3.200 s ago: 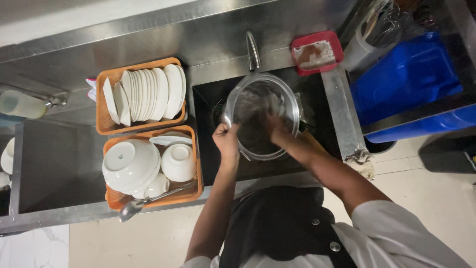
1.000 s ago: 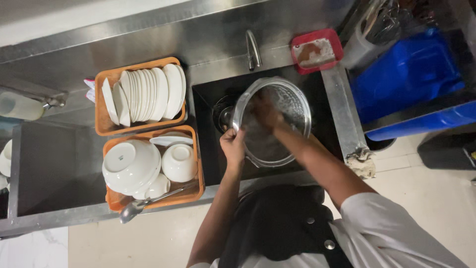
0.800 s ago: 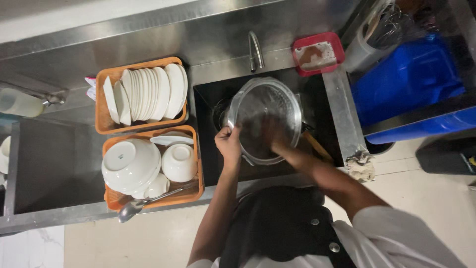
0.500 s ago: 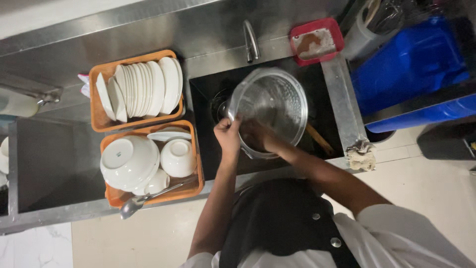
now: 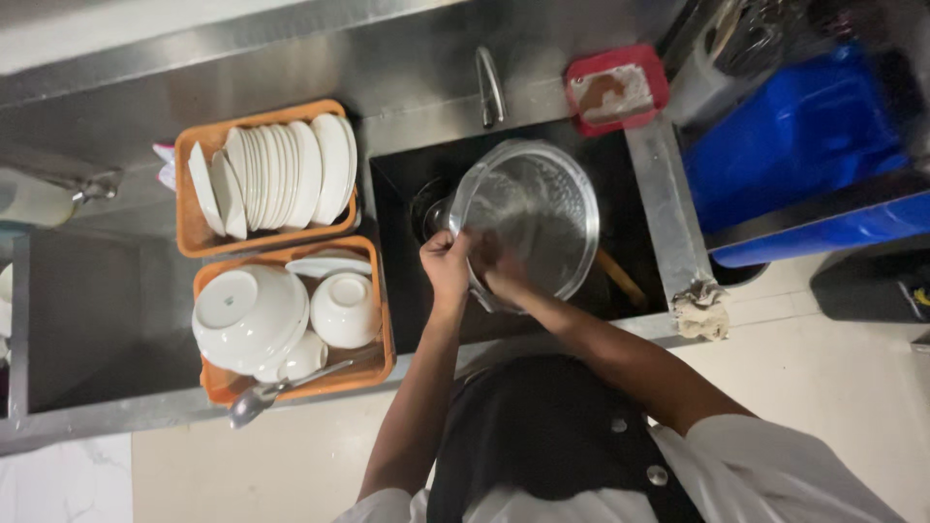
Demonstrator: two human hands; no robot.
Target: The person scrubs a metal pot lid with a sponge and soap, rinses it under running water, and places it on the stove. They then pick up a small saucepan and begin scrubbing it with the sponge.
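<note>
Left hand clamped on the near-left rim of the steel bowl; forearm runs straight down-frame. Right hand pressed inside the bowl's lower wall, grip on anything can't tell. Bowl sits tilted in the sink, centre frame, under the tap. Orange crates of white dishes crowd the sink's left edge; open basin right of the bowl.

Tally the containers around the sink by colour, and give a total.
Orange crates: 2 (plates crate, bowls crate)
Red tray: 1
Blue bin: 1
Metal basin: 1, held by the left hand and right hand
Total: 5
</note>
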